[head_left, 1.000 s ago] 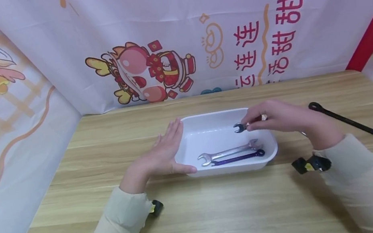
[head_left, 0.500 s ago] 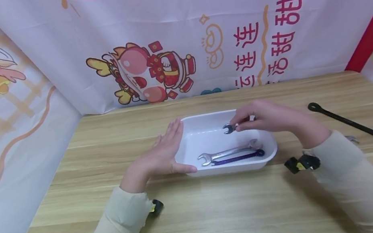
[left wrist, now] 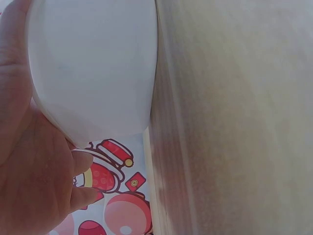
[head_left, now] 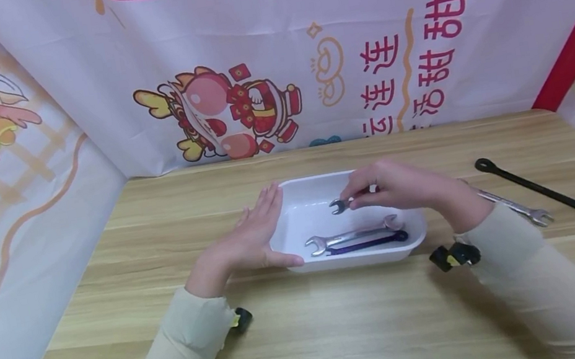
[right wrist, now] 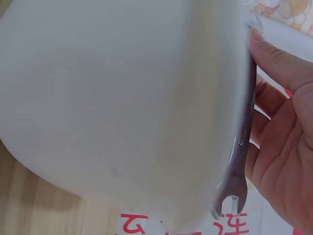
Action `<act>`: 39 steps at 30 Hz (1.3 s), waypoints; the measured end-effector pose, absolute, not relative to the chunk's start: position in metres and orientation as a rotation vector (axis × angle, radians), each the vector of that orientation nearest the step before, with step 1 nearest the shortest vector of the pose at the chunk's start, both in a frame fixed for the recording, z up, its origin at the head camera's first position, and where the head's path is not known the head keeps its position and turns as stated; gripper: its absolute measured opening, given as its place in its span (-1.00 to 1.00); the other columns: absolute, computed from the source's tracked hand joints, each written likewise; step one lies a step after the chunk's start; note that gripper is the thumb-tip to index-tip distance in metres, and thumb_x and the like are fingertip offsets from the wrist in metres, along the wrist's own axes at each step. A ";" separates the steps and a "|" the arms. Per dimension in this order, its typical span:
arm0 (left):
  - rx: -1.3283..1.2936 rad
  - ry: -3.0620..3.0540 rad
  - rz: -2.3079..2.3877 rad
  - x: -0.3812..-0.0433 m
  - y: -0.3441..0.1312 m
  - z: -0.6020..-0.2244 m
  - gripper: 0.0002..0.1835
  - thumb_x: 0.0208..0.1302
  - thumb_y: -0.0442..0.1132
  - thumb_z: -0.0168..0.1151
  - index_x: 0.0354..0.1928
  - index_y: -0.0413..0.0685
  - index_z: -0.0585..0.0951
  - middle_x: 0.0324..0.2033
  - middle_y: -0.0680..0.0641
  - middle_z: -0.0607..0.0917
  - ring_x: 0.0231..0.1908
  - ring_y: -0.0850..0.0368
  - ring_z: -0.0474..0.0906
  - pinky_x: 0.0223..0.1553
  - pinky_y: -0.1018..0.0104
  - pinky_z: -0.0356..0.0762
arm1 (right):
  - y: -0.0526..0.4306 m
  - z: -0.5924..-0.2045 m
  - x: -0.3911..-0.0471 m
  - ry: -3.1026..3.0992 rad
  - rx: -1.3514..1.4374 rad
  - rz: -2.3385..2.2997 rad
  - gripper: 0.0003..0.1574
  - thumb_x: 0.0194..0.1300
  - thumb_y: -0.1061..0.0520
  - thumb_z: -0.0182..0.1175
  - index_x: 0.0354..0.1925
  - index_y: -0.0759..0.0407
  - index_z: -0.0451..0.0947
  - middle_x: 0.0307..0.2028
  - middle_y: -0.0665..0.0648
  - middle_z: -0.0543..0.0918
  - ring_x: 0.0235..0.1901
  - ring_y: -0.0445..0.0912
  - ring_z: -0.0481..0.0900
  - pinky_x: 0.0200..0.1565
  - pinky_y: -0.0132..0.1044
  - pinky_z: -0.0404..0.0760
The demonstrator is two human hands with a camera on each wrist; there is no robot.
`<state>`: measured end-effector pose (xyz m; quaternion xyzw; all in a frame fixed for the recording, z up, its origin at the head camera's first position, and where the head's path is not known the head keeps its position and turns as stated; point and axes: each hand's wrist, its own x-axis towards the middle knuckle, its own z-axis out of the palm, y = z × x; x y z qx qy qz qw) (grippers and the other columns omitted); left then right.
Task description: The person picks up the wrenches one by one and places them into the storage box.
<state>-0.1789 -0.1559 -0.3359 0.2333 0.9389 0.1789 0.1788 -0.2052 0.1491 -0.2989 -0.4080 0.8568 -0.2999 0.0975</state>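
A white tray (head_left: 357, 261) sits on a wood-grain table (head_left: 346, 333) before a printed cloth backdrop (head_left: 327, 3). The left hand (head_left: 251, 235), spread, rests against the tray's left end; the right hand (head_left: 392, 185) pinches a silver wrench (right wrist: 245, 122) over it. Two wrenches (head_left: 353, 234) lie inside, two more wrenches (head_left: 540, 188) to its right.

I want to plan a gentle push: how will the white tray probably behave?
The white tray probably slides rather than tips, being low and wide. It looks smooth and thin-walled, so likely light and stiff. The silver wrench lying inside may shift.
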 end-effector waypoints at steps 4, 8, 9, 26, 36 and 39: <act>0.661 2.655 0.507 -0.179 -0.155 -0.336 0.44 -0.04 0.43 0.38 0.58 0.05 -0.39 0.58 0.06 -0.45 0.57 0.11 -0.58 0.53 -0.17 -0.37 | 0.145 -0.305 -0.207 2.510 -1.213 -0.911 -0.77 0.35 0.17 0.27 -0.04 0.03 0.74 -0.16 -0.03 0.76 -0.23 -0.20 0.63 -0.13 -0.22 0.69; 0.651 2.654 0.509 -0.179 -0.156 -0.336 0.44 -0.04 0.42 0.39 0.58 0.07 -0.40 0.58 0.08 -0.45 0.56 0.13 -0.59 0.53 -0.15 -0.38 | 0.143 -0.311 -0.207 2.492 -1.174 -0.939 -0.75 0.35 0.19 0.27 -0.03 0.06 0.73 -0.15 -0.03 0.76 -0.18 -0.20 0.66 -0.09 -0.23 0.69; 0.647 2.654 0.508 -0.179 -0.156 -0.336 0.44 -0.04 0.42 0.39 0.58 0.08 -0.40 0.58 0.08 -0.45 0.56 0.14 -0.59 0.53 -0.14 -0.39 | 0.143 -0.312 -0.208 2.489 -1.161 -0.942 -0.75 0.35 0.18 0.27 -0.02 0.06 0.73 -0.15 -0.03 0.76 -0.18 -0.19 0.66 -0.09 -0.24 0.69; 0.671 2.661 0.497 -0.179 -0.156 -0.337 0.45 -0.06 0.46 0.36 0.57 0.09 -0.41 0.56 0.15 -0.49 0.56 0.13 -0.59 0.54 -0.15 -0.36 | 0.141 -0.337 -0.217 2.531 -1.156 -0.862 -0.76 0.29 0.13 0.33 -0.06 0.05 0.74 -0.25 -0.08 0.76 -0.27 -0.26 0.65 -0.14 -0.34 0.67; 0.679 2.657 0.495 -0.179 -0.157 -0.337 0.45 -0.07 0.48 0.35 0.58 0.06 -0.40 0.58 0.08 -0.46 0.57 0.10 -0.58 0.53 -0.17 -0.35 | 0.140 -0.348 -0.221 2.489 -1.101 -0.856 -0.74 0.29 0.15 0.32 -0.04 0.05 0.74 -0.22 -0.07 0.77 -0.21 -0.24 0.68 -0.06 -0.33 0.67; 0.674 2.656 0.501 -0.179 -0.157 -0.337 0.46 -0.07 0.47 0.36 0.57 0.07 -0.40 0.57 0.10 -0.47 0.57 0.11 -0.58 0.53 -0.16 -0.36 | 0.139 -0.349 -0.222 2.481 -1.067 -0.851 -0.74 0.30 0.14 0.32 -0.03 0.03 0.73 -0.21 -0.08 0.77 -0.19 -0.24 0.68 -0.02 -0.30 0.67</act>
